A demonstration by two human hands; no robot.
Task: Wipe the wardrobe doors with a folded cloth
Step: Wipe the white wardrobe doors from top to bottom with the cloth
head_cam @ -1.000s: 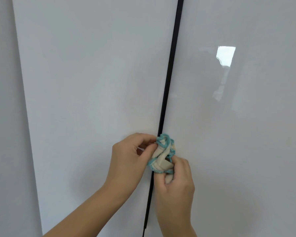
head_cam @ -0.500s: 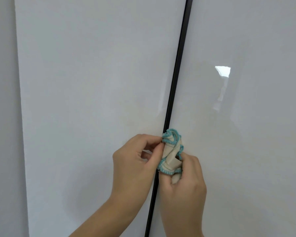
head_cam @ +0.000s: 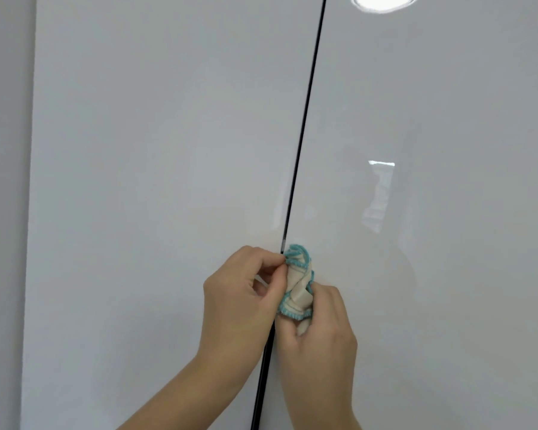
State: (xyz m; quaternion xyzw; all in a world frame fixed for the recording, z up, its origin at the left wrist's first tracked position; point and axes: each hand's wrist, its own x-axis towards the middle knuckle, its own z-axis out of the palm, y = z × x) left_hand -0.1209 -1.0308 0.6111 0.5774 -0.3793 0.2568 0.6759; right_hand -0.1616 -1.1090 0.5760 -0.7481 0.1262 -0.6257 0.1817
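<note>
A small cream cloth with a teal stitched edge (head_cam: 298, 285) is bunched up between both hands, in front of the black gap (head_cam: 302, 135) where two glossy white wardrobe doors meet. My left hand (head_cam: 239, 302) pinches the cloth's upper left edge with thumb and forefinger. My right hand (head_cam: 320, 333) grips its lower part from below and from the right. The left door (head_cam: 156, 150) and the right door (head_cam: 448, 274) fill the view.
A plain grey wall strip (head_cam: 3, 181) borders the left door's outer edge. Bright light reflections show on the right door, one at the top (head_cam: 382, 1) and one at mid height (head_cam: 378, 197).
The view has tilted upward a little, so the hands and cloth sit lower in the frame. Both hands keep hold of the cloth and have shifted their fingers on it slightly.
</note>
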